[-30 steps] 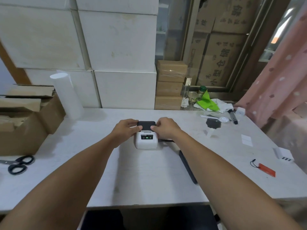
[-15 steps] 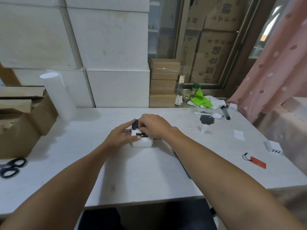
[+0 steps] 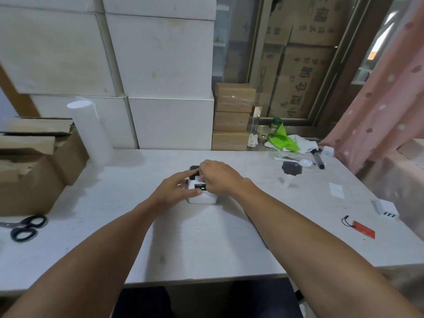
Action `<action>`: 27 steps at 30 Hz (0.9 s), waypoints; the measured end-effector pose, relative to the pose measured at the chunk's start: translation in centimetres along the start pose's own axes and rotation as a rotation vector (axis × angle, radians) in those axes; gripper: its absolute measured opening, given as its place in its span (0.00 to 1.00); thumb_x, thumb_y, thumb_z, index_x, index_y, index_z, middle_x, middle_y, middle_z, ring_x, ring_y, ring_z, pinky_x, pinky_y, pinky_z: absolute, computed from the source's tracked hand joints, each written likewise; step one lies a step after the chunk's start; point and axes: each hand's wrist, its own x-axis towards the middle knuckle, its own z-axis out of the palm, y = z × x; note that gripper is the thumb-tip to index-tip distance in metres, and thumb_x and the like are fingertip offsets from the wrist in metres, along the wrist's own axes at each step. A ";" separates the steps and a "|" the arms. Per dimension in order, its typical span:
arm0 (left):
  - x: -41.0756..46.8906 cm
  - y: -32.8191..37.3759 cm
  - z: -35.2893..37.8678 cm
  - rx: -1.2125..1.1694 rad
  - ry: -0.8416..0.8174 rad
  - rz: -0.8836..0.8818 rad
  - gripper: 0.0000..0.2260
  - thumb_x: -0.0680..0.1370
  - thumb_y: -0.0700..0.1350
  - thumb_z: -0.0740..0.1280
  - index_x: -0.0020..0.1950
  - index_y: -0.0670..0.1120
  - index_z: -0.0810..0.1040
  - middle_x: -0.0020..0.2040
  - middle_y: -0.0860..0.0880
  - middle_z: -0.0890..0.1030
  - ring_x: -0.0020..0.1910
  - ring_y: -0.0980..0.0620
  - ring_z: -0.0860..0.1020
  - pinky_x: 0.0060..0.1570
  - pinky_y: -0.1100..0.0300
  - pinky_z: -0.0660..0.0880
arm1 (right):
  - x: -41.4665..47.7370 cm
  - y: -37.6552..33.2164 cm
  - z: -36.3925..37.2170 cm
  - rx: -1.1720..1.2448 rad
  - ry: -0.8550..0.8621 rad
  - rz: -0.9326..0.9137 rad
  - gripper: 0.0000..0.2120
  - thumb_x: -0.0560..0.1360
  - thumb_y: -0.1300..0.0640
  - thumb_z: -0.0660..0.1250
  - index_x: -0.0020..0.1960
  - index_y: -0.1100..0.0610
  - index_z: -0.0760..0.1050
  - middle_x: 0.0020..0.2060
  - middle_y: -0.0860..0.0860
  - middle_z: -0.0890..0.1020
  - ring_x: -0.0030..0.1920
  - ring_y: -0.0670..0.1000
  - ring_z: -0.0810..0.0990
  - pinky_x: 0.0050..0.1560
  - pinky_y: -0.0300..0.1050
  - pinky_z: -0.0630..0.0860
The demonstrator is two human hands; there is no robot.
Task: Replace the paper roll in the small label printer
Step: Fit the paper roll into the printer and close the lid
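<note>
A small white label printer (image 3: 202, 198) with a dark lid and a lit green light stands in the middle of the white table (image 3: 206, 237). My left hand (image 3: 174, 191) grips its left side, thumb on the front panel and index finger reaching to the dark lid. My right hand (image 3: 220, 177) lies over the printer's top, fingers curled down at the lid; what they touch is hidden. No paper roll shows at the printer.
Scissors (image 3: 25, 227) and an open cardboard box (image 3: 34, 168) sit at the left. A tall white roll (image 3: 91, 131) stands behind. To the right lie a spoon (image 3: 296, 161), a marker (image 3: 319, 160), a red tag (image 3: 363, 229), a white charger (image 3: 385, 208) and white labels (image 3: 336, 190).
My right hand has shifted from the printer's right side onto its top. My left index finger has stretched toward the lid. The camera has moved closer and slightly left.
</note>
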 end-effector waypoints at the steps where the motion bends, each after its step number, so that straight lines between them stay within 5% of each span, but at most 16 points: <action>1: 0.0 -0.1 0.0 -0.004 0.000 0.000 0.28 0.72 0.50 0.79 0.53 0.84 0.72 0.64 0.58 0.80 0.65 0.56 0.77 0.68 0.57 0.71 | -0.1 -0.1 -0.2 -0.003 -0.003 0.002 0.10 0.81 0.59 0.64 0.61 0.61 0.74 0.58 0.57 0.78 0.56 0.60 0.79 0.46 0.48 0.66; 8: 0.5 -0.9 0.1 -0.018 -0.004 -0.005 0.30 0.67 0.58 0.78 0.68 0.65 0.77 0.64 0.58 0.81 0.64 0.57 0.78 0.70 0.50 0.72 | -0.2 0.0 -1.2 -0.009 -0.002 0.028 0.12 0.78 0.63 0.62 0.62 0.61 0.73 0.60 0.57 0.77 0.55 0.63 0.78 0.45 0.50 0.67; 12: 0.5 -1.3 0.1 -0.031 0.015 -0.031 0.33 0.66 0.59 0.78 0.70 0.60 0.77 0.66 0.58 0.79 0.65 0.57 0.77 0.70 0.51 0.72 | 0.0 -0.2 -1.5 0.040 0.032 0.049 0.09 0.83 0.58 0.60 0.60 0.59 0.74 0.60 0.55 0.78 0.54 0.62 0.78 0.47 0.50 0.68; 20: 0.1 -0.9 0.4 -0.066 0.021 -0.011 0.29 0.72 0.51 0.79 0.70 0.66 0.73 0.71 0.59 0.72 0.67 0.55 0.73 0.71 0.54 0.70 | -0.3 0.0 -1.8 0.126 0.022 0.035 0.10 0.77 0.48 0.64 0.55 0.50 0.74 0.46 0.44 0.78 0.47 0.53 0.77 0.41 0.48 0.68; 24: 0.1 -0.8 0.3 -0.071 0.012 0.003 0.23 0.72 0.52 0.78 0.57 0.76 0.76 0.68 0.60 0.76 0.68 0.55 0.74 0.70 0.55 0.69 | -0.1 0.1 -1.3 0.093 0.006 0.004 0.07 0.77 0.47 0.66 0.49 0.49 0.79 0.45 0.46 0.82 0.47 0.53 0.79 0.40 0.48 0.71; 27: 0.3 -0.9 0.5 -0.057 0.016 0.005 0.23 0.70 0.55 0.78 0.63 0.69 0.77 0.68 0.58 0.77 0.69 0.54 0.74 0.71 0.53 0.70 | 0.2 0.0 -1.0 0.077 0.006 0.019 0.08 0.79 0.48 0.65 0.48 0.50 0.81 0.45 0.49 0.83 0.47 0.54 0.80 0.42 0.50 0.75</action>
